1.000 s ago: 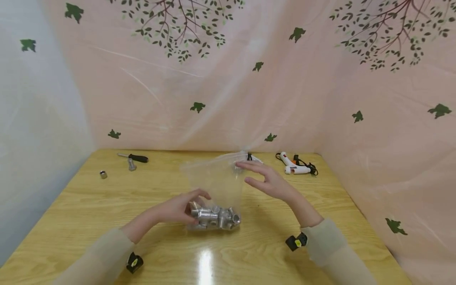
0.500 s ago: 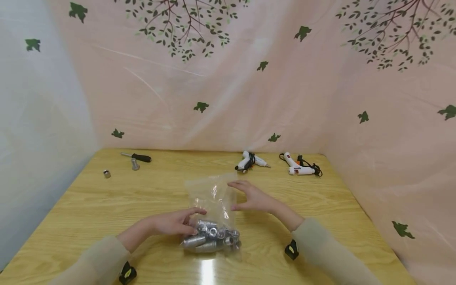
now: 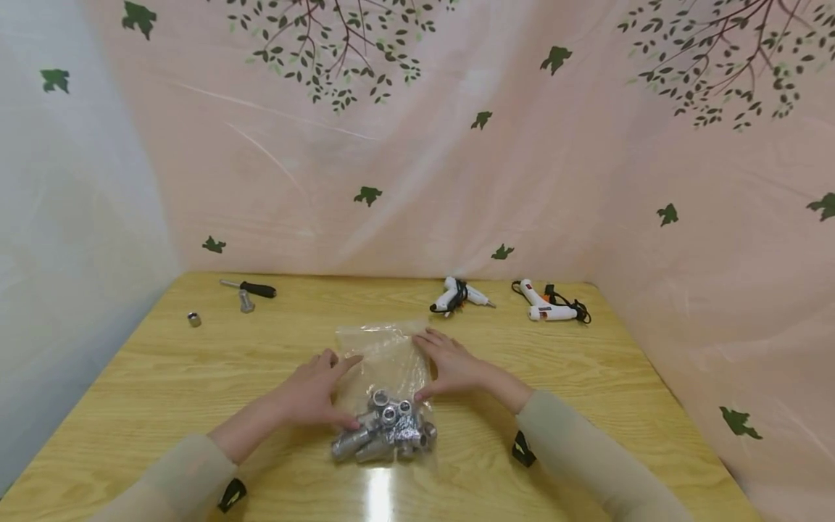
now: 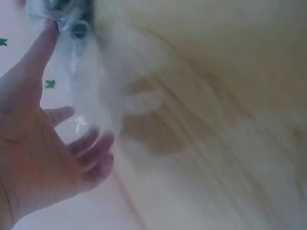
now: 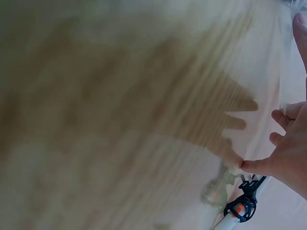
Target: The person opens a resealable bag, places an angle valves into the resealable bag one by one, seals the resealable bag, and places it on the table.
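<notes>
A clear plastic bag lies flat on the wooden table, with several silver metal sockets heaped at its near end. My left hand lies on the bag's left side with straight fingers, thumb tip by the sockets. My right hand presses flat on the bag's right side. The left wrist view shows my left hand with spread fingers against the blurred bag. In the right wrist view, my right hand appears over the blurred tabletop.
Two white glue guns lie at the back of the table; one glue gun shows in the right wrist view. A black-handled screwdriver and two small metal pieces sit back left. Pink sheeting surrounds the table.
The bag was held upright; now it lies flat on the table. Both hands came down and spread onto it, and the sockets shifted toward the near end.
</notes>
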### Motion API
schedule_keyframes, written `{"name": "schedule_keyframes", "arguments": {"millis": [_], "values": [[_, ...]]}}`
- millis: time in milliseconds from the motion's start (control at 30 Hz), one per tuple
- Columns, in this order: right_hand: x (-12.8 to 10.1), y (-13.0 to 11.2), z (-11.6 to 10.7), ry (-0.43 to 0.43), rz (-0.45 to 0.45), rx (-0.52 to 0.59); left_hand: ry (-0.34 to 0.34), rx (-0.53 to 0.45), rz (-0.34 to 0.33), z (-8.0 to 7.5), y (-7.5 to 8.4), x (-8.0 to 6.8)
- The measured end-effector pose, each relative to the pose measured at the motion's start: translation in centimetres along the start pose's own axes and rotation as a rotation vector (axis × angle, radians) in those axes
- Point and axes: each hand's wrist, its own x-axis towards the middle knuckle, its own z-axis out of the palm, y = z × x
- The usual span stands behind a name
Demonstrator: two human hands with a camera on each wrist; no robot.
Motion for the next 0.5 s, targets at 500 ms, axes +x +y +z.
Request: {"name": "schedule_keyframes", "arguments": {"millis": [500], "values": [[0.6,0.7,0.1,-0.085,0.002,-0.013,-0.111,-0.022,0.073,0.9,-3.7,1.7]]}}
